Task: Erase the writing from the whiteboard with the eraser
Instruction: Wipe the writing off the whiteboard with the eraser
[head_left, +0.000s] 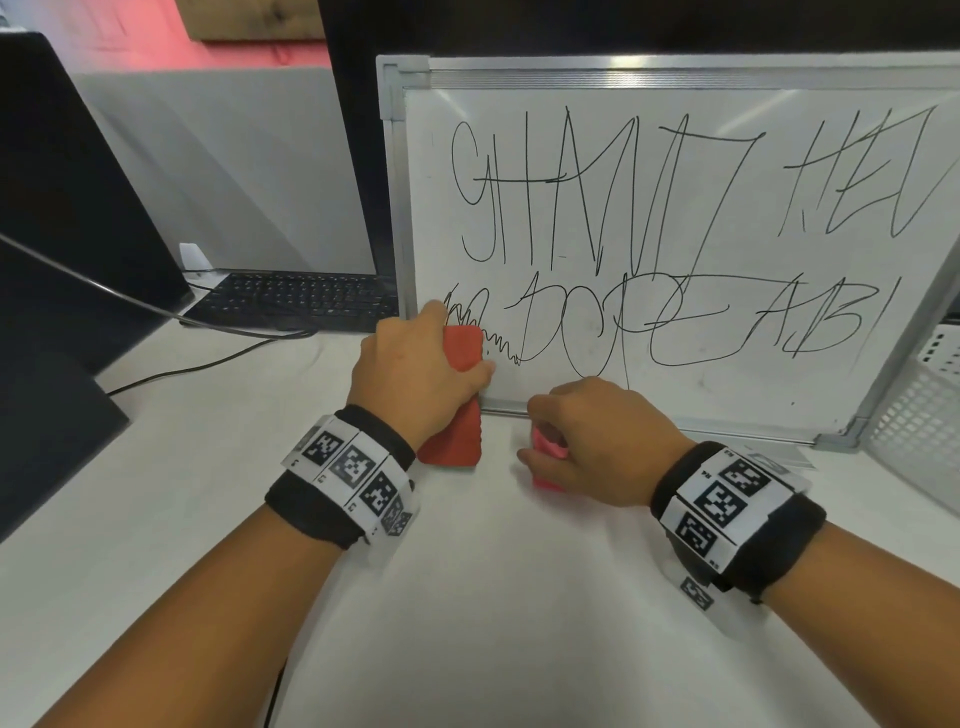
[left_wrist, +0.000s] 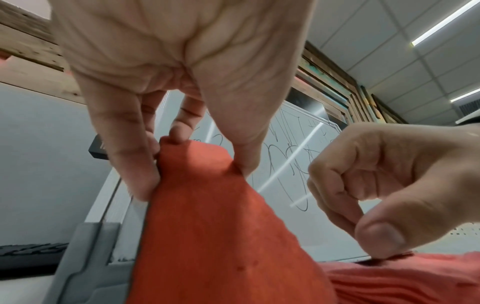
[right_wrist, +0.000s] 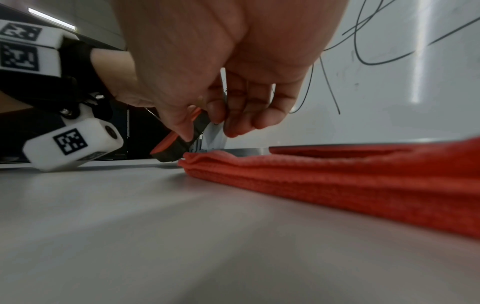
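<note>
A framed whiteboard (head_left: 675, 402) leans upright at the back of the table, covered in black scrawled writing (head_left: 597, 197). My left hand (head_left: 436, 364) grips a long orange eraser (head_left: 454, 436) and holds it against the board's lower left corner, over a squiggle. The left wrist view shows the fingers and thumb clamped on the eraser (left_wrist: 207, 205); the right wrist view shows its dark felt side (right_wrist: 179, 144). My right hand (head_left: 597, 431) rests at the board's bottom edge, fingers curled, thumb (left_wrist: 381, 236) pressing on a folded coral cloth (head_left: 545, 486) that lies flat on the table (right_wrist: 337, 181).
A black keyboard (head_left: 296, 299) and a dark monitor (head_left: 67, 182) stand to the left, with a cable (head_left: 208, 358) running across the table. A white perforated basket (head_left: 919, 415) sits against the board's right end. The white tabletop (head_left: 467, 597) stretches toward me.
</note>
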